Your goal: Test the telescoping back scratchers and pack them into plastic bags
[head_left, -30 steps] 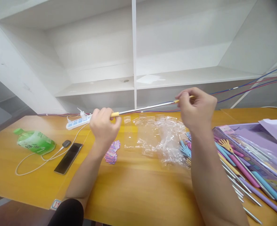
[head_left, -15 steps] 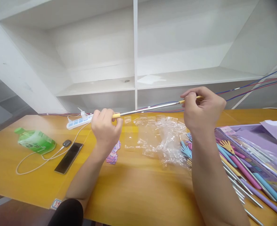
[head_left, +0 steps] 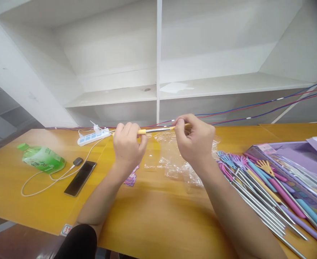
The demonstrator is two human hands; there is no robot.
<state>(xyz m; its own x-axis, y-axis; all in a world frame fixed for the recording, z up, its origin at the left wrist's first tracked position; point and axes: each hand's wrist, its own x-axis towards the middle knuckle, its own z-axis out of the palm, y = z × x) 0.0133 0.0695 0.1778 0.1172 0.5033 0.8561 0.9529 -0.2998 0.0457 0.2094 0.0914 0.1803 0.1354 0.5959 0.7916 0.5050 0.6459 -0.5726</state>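
Note:
Between my hands, above the table, runs a telescopic back scratcher (head_left: 158, 130) with yellow ends and a short bare length of silver tube. My left hand (head_left: 129, 145) is closed around its yellow handle. My right hand (head_left: 194, 140) pinches the yellow piece at the other end; the tip is hidden by my fingers. Below lie clear plastic bags (head_left: 171, 162) and a small stack of pink-purple printed cards (head_left: 131, 178), partly covered by my left wrist. To the right of my right forearm rests a pile of back scratchers (head_left: 258, 194) with hand-shaped heads and silver rods.
A purple box (head_left: 282, 147) with bagged items stands at the right. On the left are a green bottle (head_left: 44, 158), a phone (head_left: 80, 178), a white cable (head_left: 30, 195) and a power strip (head_left: 93, 137). White shelving (head_left: 107, 99) rises behind the table, with blue and red wires along it.
My right hand has moved left towards my left hand, and the silver tube between them has shortened a lot. Both hands keep their hold. More of the scratcher pile shows.

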